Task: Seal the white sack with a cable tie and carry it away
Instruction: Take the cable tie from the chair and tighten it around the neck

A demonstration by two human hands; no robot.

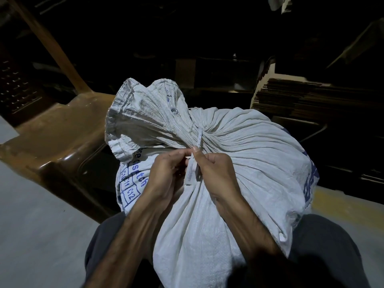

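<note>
A full white woven sack (249,154) with blue print stands between my knees, its mouth gathered into a ruffled neck at the upper left. A white cable tie (200,136) circles the neck, and its free tail (192,169) hangs down toward me. My left hand (166,173) pinches the tie from the left, just below the neck. My right hand (216,171) grips the tail from the right, thumb pressed up near the neck. Both hands rest against the sack's front.
A brown plastic chair (54,138) stands at the left, close to the sack. A stack of flattened cardboard (307,96) lies at the right behind it. Grey floor (31,225) spreads at lower left. The background is dark.
</note>
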